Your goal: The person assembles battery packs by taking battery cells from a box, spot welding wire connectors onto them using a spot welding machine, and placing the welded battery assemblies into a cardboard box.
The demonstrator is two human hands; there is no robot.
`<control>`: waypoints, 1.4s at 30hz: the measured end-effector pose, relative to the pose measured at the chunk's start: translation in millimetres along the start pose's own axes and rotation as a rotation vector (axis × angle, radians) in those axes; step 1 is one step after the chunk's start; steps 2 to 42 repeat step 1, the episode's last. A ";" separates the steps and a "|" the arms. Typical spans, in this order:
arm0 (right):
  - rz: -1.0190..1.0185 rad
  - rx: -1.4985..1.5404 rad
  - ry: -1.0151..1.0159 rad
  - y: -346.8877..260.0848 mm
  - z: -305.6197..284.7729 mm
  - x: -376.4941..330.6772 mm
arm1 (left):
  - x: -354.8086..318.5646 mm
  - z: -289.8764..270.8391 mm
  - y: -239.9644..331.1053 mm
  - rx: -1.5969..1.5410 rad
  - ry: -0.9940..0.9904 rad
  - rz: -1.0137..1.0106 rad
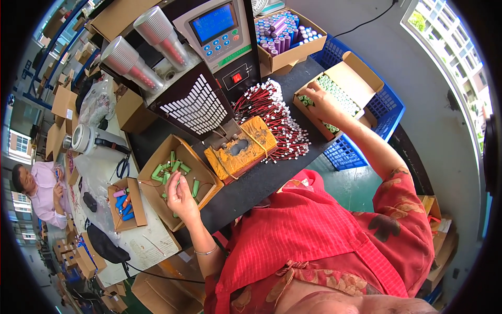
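My left hand (181,200) is raised over a shallow cardboard box (151,201), palm partly up. Its fingers are loosely curved and apart, with nothing visible in them. Several green battery cells (196,187), with thin wires near them, lie loose in that box. At the right, my right hand (325,105) reaches over an open carton (361,76) packed with upright light green battery cells (334,90). The fingers bend down at the carton's left end, where a few cells lie looser. Whether a cell is between the fingertips is hidden.
Between my hands stands a machine with a blue screen (213,23) and an orange block (243,146) at its base. Red wires with white connectors (277,123) pile beside it. Blue and purple cells fill another carton (300,49). A blue crate (389,99) holds the right carton. A person (49,191) sits far left.
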State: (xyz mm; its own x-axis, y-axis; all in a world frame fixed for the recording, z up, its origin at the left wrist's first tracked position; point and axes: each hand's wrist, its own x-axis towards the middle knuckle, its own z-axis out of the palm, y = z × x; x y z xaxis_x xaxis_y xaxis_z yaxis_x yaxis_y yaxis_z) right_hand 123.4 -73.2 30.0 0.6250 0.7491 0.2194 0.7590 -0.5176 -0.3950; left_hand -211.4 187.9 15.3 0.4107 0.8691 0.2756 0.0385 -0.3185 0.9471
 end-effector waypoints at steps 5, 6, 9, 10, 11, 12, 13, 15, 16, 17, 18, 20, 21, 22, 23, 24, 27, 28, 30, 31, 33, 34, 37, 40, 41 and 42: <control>-0.061 -0.006 -0.009 7.2 3.6 3.1 | -0.1 0.5 0.8 -0.003 0.002 0.002; -0.061 -0.006 -0.009 7.2 3.6 3.1 | -0.1 0.5 0.8 -0.003 0.002 0.002; -0.061 -0.006 -0.009 7.2 3.6 3.1 | -0.1 0.5 0.8 -0.003 0.002 0.002; -0.061 -0.006 -0.009 7.2 3.6 3.1 | -0.1 0.5 0.8 -0.003 0.002 0.002; -0.061 -0.006 -0.009 7.2 3.6 3.1 | -0.1 0.5 0.8 -0.003 0.002 0.002; -0.061 -0.006 -0.009 7.2 3.6 3.1 | -0.1 0.5 0.8 -0.003 0.002 0.002; -0.061 -0.006 -0.009 7.2 3.6 3.1 | -0.1 0.5 0.8 -0.003 0.002 0.002; -0.061 -0.006 -0.009 7.2 3.6 3.1 | -0.1 0.5 0.8 -0.003 0.002 0.002; -0.061 -0.006 -0.009 7.2 3.6 3.1 | -0.1 0.5 0.8 -0.003 0.002 0.002; -0.061 -0.006 -0.009 7.2 3.6 3.1 | -0.1 0.5 0.8 -0.003 0.002 0.002; -0.061 -0.006 -0.009 7.2 3.6 3.1 | -0.1 0.5 0.8 -0.003 0.002 0.002; -0.061 -0.006 -0.009 7.2 3.6 3.1 | -0.1 0.5 0.8 -0.003 0.002 0.002; -0.061 -0.006 -0.009 7.2 3.6 3.1 | -0.1 0.5 0.8 -0.003 0.002 0.002; -0.061 -0.006 -0.009 7.2 3.6 3.1 | -0.1 0.5 0.8 -0.003 0.002 0.002; -0.061 -0.006 -0.009 7.2 3.6 3.1 | -0.1 0.5 0.8 -0.003 0.002 0.002; -0.061 -0.006 -0.009 7.2 3.6 3.1 | -0.1 0.5 0.8 -0.003 0.002 0.002; -0.061 -0.006 -0.009 7.2 3.6 3.1 | -0.1 0.5 0.8 -0.003 0.002 0.002; -0.061 -0.006 -0.009 7.2 3.6 3.1 | -0.1 0.5 0.8 -0.003 0.002 0.002; -0.061 -0.006 -0.009 7.2 3.6 3.1 | -0.1 0.5 0.8 -0.003 0.002 0.002; -0.061 -0.006 -0.009 7.2 3.6 3.1 | -0.1 0.5 0.8 -0.003 0.002 0.002; -0.061 -0.006 -0.009 7.2 3.6 3.1 | -0.1 0.5 0.8 -0.003 0.002 0.002; -0.061 -0.006 -0.009 7.2 3.6 3.1 | -0.1 0.5 0.8 -0.003 0.002 0.002; -0.061 -0.006 -0.009 7.2 3.6 3.1 | -0.1 0.5 0.8 -0.003 0.002 0.002; -0.061 -0.006 -0.009 7.2 3.6 3.1 | -0.1 0.5 0.8 -0.003 0.002 0.002; -0.061 -0.006 -0.009 7.2 3.6 3.1 | -0.1 0.5 0.8 -0.003 0.002 0.002; -0.061 -0.006 -0.009 7.2 3.6 3.1 | -0.1 0.5 0.8 -0.003 0.002 0.002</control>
